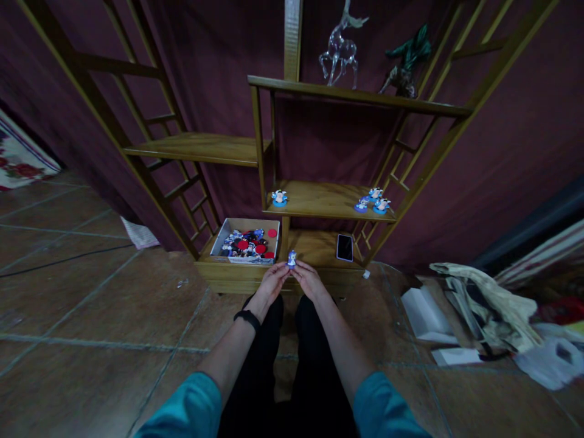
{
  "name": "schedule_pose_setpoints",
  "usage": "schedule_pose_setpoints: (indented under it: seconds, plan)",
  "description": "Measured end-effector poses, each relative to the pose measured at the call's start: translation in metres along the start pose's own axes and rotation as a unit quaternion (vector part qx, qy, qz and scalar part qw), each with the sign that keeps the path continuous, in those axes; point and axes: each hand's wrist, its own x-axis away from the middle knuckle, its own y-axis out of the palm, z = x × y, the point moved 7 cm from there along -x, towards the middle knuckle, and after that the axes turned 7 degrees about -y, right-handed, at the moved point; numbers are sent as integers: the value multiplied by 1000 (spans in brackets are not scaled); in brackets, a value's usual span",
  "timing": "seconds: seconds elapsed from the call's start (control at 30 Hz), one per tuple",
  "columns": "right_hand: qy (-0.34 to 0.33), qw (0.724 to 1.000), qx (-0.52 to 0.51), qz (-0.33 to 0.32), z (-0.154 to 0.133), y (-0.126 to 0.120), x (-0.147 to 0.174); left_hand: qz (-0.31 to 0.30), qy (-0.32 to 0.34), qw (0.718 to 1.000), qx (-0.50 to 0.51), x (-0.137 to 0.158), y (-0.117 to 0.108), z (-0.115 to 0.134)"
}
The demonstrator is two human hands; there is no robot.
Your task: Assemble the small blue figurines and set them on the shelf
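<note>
A small purple and white figurine stands upright between the fingertips of both my hands, just in front of the cabinet's low shelf. My left hand pinches its base from the left, and my right hand grips it from the right. Left of my hands, a cardboard box holds many small figurines and red discs. On the shelf above, a blue-based figurine stands at the left end. Several more figurines are grouped at the right end, one on a purple base.
A phone lies on the low shelf at right. Higher up stand a clear deer ornament and a green-and-brown statuette. Bags and cloth and a white box lie on the floor at right. A cable crosses the floor at left.
</note>
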Motion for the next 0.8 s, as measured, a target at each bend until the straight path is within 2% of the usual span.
schedule_pose_setpoints:
  seconds: [0.4,0.6,0.8]
  plan:
    - [1,1000,2,-10,-1,2,1,5,0,1000,12,0,-1,0]
    - [-1,1000,-15,13,-1,-2,0,-13,-12,1000,0,0,1,-1]
    - [-9,999,-22,29,0,-7,-2,-9,4,1000,-18,-1,0,0]
